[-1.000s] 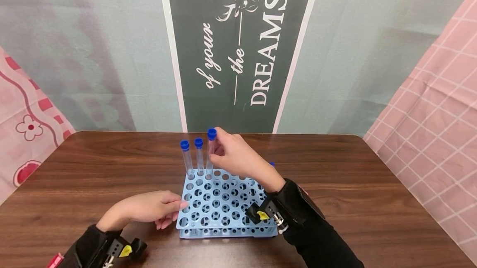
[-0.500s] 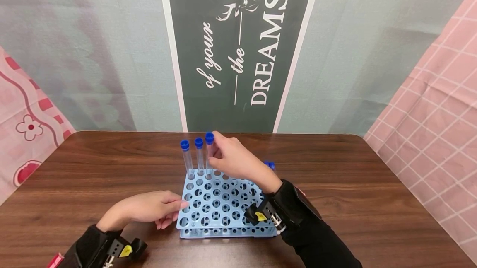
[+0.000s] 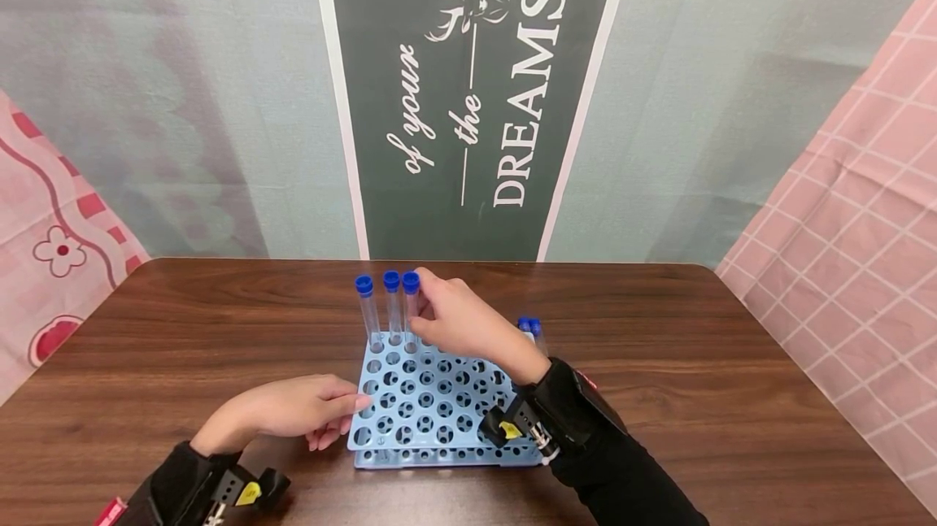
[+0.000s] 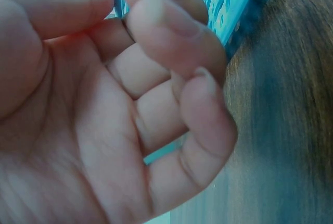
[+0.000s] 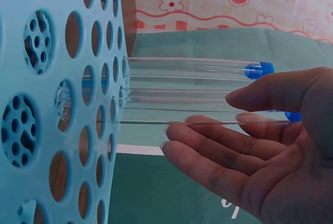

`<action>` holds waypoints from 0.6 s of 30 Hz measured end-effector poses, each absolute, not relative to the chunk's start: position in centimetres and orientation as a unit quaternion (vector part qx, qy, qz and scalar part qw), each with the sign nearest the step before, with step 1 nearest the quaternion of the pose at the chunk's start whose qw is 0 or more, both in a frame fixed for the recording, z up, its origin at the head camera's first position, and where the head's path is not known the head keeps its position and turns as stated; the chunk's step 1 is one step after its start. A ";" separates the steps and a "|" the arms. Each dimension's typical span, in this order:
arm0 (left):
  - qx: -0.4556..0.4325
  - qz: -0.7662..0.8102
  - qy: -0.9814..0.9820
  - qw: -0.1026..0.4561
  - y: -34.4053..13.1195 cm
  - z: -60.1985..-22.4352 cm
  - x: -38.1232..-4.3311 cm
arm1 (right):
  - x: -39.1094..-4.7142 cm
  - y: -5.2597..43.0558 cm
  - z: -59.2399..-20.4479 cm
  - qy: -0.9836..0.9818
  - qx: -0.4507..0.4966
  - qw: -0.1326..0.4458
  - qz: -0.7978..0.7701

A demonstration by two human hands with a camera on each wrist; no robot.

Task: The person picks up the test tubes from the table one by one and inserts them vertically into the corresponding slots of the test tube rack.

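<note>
A light-blue test tube rack (image 3: 410, 454) with rows of round holes stands on the table. My left hand (image 3: 293, 406) pinches its left edge between thumb and forefinger; in the left wrist view the other fingers of the left hand (image 4: 156, 104) curl loosely below. At the rack's back row, my right hand (image 3: 468, 316) holds a clear test tube (image 3: 411, 306) with a blue cap, its lower end inside a hole. To its left, two more blue-capped test tubes, a middle one (image 3: 393, 306) and an outer one (image 3: 369, 315), stand upright in the same row.
Behind my right wrist, two blue caps (image 3: 530, 324) show at the rack's right back corner, their tubes mostly hidden. Brown wood-grain table (image 3: 732, 396) surrounds the rack. A printed grey-green cloth (image 3: 659, 144) hangs behind, with pink cloths at both sides.
My right hand has lowered the test tube deeper into its hole, the cap coming down level with its neighbours. The caps at the right have come into view. My left hand stays put.
</note>
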State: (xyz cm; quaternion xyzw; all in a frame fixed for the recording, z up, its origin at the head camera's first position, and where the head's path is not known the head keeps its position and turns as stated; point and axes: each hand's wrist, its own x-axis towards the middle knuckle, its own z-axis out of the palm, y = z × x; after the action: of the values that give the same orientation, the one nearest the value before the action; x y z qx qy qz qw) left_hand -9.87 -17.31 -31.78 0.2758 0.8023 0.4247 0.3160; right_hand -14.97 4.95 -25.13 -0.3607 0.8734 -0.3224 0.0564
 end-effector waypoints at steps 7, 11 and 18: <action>0.276 0.424 0.803 0.314 -17.3 -31.8 -9.9 | -15.0 4.9 -25.5 0.875 -0.369 0.049 -0.311; 0.275 0.423 0.805 0.312 -17.3 -31.9 -9.9 | -15.1 4.9 -25.6 0.876 -0.369 0.046 -0.307; 0.276 0.423 0.805 0.310 -17.3 -31.9 -9.9 | -15.2 4.8 -25.9 0.878 -0.366 0.051 -0.304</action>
State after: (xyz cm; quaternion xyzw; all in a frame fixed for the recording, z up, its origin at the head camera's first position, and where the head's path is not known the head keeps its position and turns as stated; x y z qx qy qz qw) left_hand -9.88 -17.33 -31.91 0.2764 0.8053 0.4229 0.3103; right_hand -15.16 4.80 -25.93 -0.3656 0.8784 -0.3035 0.0511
